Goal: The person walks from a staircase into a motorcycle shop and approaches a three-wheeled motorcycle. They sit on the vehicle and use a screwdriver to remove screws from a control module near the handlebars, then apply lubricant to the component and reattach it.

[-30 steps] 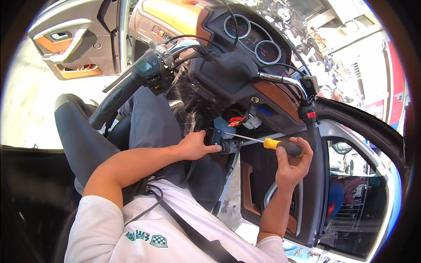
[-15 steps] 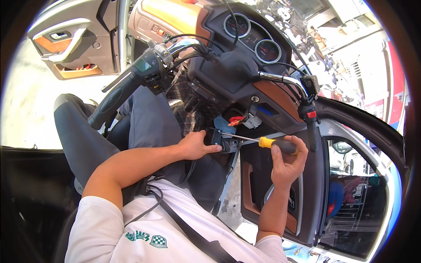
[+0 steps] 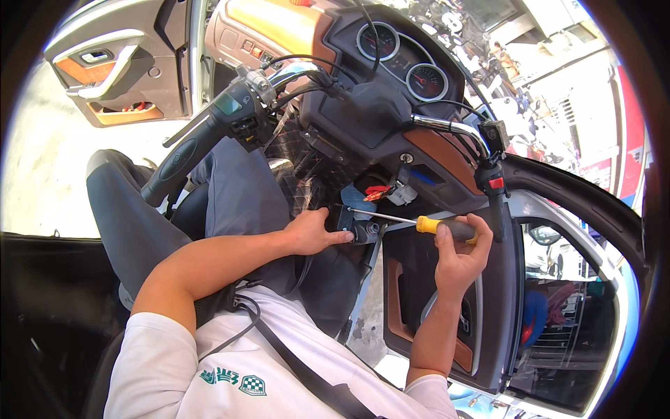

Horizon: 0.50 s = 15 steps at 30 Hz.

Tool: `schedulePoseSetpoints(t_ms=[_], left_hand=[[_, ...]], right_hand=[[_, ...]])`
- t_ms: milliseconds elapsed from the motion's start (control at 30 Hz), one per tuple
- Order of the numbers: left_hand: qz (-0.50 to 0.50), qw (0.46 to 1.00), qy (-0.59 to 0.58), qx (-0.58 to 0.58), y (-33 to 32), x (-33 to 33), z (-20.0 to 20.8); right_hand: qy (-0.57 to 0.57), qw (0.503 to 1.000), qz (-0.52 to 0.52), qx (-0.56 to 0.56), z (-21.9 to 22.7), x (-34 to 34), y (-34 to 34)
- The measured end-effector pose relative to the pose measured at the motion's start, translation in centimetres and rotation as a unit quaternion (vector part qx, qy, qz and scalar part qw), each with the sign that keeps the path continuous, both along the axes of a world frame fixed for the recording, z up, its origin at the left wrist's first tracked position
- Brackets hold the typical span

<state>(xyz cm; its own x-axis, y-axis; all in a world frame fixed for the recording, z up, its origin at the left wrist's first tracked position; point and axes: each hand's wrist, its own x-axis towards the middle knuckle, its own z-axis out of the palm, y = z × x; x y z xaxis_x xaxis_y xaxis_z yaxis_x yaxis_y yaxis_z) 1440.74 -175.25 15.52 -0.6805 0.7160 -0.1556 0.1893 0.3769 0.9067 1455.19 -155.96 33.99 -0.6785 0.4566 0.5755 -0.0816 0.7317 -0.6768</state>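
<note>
My right hand [image 3: 462, 244] is closed around the dark and yellow handle of a screwdriver [image 3: 436, 225]. Its thin metal shaft points left, and the tip meets or nearly meets the top of a small black box-shaped part [image 3: 340, 218]. That part is gripped by my left hand [image 3: 311, 232], thumb along its near side and fingers mostly hidden behind it. Beside the box, a grey cylindrical fitting [image 3: 366, 231] juts to the right. Just beyond lie a light blue piece [image 3: 357, 201] and a red connector with wires [image 3: 377, 191].
Handlebars with a left grip [image 3: 183, 160] and a right grip [image 3: 496, 216] stand ahead, below a dashboard with two round gauges [image 3: 426, 82]. An ignition lock [image 3: 406, 158] sits under the dash. Open doors flank me, the left door [image 3: 125, 63] and the right door [image 3: 447, 279].
My right hand and the screwdriver have shifted very slightly to the right. The left hand and the black part stay in place.
</note>
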Motion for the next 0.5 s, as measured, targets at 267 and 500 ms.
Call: schedulePoseSetpoints(t_ms=[267,500], left_hand=[[-0.007,1.0,-0.002,-0.011,0.1,0.0,0.2],[-0.004,1.0,0.004,-0.006,-0.1,0.1,0.2]], right_hand=[[-0.07,0.992,-0.087,-0.064,1.5,-0.3,-0.1],[-0.09,0.986,-0.114,-0.082,1.9,-1.0,-0.2]])
